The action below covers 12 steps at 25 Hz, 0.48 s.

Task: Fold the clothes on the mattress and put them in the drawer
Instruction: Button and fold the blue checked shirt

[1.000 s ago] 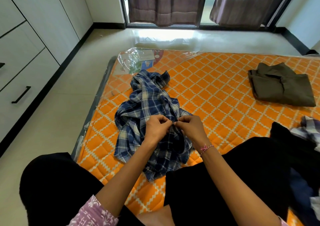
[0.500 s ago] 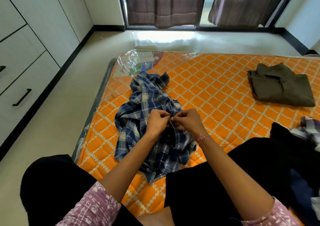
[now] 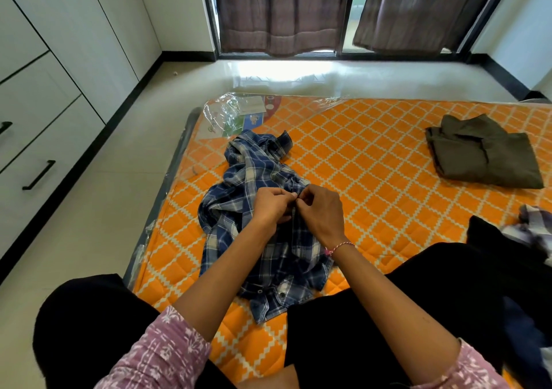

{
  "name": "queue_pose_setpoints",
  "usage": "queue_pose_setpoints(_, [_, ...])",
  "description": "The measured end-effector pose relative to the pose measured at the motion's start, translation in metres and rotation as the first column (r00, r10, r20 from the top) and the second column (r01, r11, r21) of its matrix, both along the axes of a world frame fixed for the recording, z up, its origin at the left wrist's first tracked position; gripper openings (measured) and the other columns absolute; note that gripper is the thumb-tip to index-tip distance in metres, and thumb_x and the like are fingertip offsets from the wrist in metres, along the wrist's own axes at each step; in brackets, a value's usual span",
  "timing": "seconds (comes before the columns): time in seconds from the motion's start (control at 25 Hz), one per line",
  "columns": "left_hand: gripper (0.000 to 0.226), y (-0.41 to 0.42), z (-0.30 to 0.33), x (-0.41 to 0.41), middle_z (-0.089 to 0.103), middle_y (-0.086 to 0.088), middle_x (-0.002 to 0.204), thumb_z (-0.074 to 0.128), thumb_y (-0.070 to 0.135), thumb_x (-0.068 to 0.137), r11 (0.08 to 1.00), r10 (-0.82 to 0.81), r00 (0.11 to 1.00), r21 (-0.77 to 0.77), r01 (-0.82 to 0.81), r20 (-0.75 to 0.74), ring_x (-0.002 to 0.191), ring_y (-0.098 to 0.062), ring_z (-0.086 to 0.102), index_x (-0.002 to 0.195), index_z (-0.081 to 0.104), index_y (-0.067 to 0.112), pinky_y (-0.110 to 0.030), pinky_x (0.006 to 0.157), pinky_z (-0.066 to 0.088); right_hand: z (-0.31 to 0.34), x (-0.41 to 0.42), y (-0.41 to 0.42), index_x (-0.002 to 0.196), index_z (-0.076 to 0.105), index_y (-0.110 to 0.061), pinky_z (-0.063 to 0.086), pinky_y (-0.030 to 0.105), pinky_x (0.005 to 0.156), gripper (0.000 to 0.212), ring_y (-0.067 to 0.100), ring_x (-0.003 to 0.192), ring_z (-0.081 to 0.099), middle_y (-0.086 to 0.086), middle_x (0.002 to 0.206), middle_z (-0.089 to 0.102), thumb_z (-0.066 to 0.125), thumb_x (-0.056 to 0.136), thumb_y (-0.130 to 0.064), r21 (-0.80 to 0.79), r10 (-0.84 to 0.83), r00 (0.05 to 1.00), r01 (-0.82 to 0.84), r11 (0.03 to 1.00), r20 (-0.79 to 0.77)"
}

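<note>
We judge task early. Blue plaid shirt [image 3: 260,209] crumpled mid-mattress [image 3: 373,173]; left hand [image 3: 273,206] & right hand [image 3: 321,212] both pinch its front placket, prob. buttoning. 1 olive garment [image 3: 484,155] folded far right. Unsorted pile [image 3: 531,233] waits. Drawers [image 3: 38,161] closed.

Room: window [image 3: 343,12] with brown curtains [image 3: 280,9]; glossy pale floor [image 3: 125,155] below it; white cabinets [image 3: 59,60] left of window
</note>
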<state>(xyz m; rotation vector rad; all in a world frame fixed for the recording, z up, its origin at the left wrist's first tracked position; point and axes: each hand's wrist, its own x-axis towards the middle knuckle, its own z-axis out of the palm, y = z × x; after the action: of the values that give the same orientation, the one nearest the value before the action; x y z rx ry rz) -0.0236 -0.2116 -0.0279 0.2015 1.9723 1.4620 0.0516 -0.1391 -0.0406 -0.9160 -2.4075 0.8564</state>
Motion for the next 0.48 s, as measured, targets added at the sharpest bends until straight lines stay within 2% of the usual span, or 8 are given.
queue_pose_setpoints(0.08, [0.023, 0.0012, 0.0006, -0.0009, 0.063, -0.008, 0.068, 0.062, 0.012, 0.091, 0.994, -0.074, 0.988, -0.093, 0.062, -0.134, 0.062, -0.015, 0.060, 0.068, 0.063, 0.009, -0.029, 0.067, 0.055, -0.0051, 0.0020, -0.0014, 0.079, 0.066, -0.003, 0.040, 0.029, 0.059, 0.009, 0.023, 0.071, 0.059, 0.012, 0.079, 0.068, 0.061, 0.084, -0.008, 0.014, -0.005, 1.000, 0.005, 1.000, -0.006])
queue_pose_setpoints(0.16, [0.027, 0.0035, 0.0024, -0.0029, 0.061, -0.005, 0.064, 0.061, 0.012, 0.092, 0.987, -0.097, 0.973, -0.143, 0.068, -0.208, 0.058, -0.013, 0.058, 0.065, 0.062, 0.010, -0.027, 0.062, 0.053, -0.0083, 0.0021, -0.0028, 0.080, 0.067, -0.003, 0.038, 0.026, 0.059, 0.009, 0.022, 0.071, 0.060, 0.011, 0.080, 0.069, 0.062, 0.085, -0.009, 0.010, -0.021, 0.999, 0.022, 1.000, -0.044])
queue_pose_setpoints(0.28, [0.031, 0.0059, 0.0019, -0.0044, 0.054, -0.003, 0.060, 0.060, 0.013, 0.093, 0.987, -0.087, 0.971, -0.155, 0.053, -0.222, 0.055, -0.013, 0.049, 0.062, 0.059, 0.011, -0.025, 0.052, 0.039, -0.0099, -0.0002, -0.0017, 0.078, 0.067, -0.004, 0.036, 0.025, 0.059, 0.009, 0.021, 0.068, 0.058, 0.010, 0.078, 0.068, 0.063, 0.085, -0.010, 0.027, -0.047, 0.996, 0.049, 0.998, -0.079])
queue_pose_setpoints(0.4, [0.028, 0.0055, -0.0021, -0.0052, 0.055, -0.003, 0.060, 0.059, 0.014, 0.093, 0.979, -0.111, 0.958, -0.193, 0.060, -0.266, 0.056, -0.014, 0.049, 0.065, 0.061, 0.010, -0.025, 0.052, 0.038, -0.0099, -0.0009, -0.0071, 0.077, 0.065, -0.004, 0.038, 0.026, 0.056, 0.010, 0.017, 0.064, 0.053, 0.008, 0.074, 0.065, 0.063, 0.083, -0.011, 0.027, -0.083, 0.994, 0.085, 0.996, -0.078])
queue_pose_setpoints(0.48, [0.030, 0.0037, -0.0041, -0.0068, 0.052, -0.002, 0.058, 0.057, 0.012, 0.094, 0.996, -0.056, 0.984, -0.075, 0.044, -0.169, 0.053, -0.012, 0.046, 0.064, 0.059, 0.010, -0.023, 0.052, 0.038, -0.0063, -0.0029, -0.0070, 0.074, 0.066, -0.005, 0.040, 0.025, 0.056, 0.010, 0.015, 0.062, 0.053, 0.005, 0.069, 0.063, 0.063, 0.082, -0.010, -0.042, -0.086, 0.990, 0.082, 0.996, -0.113])
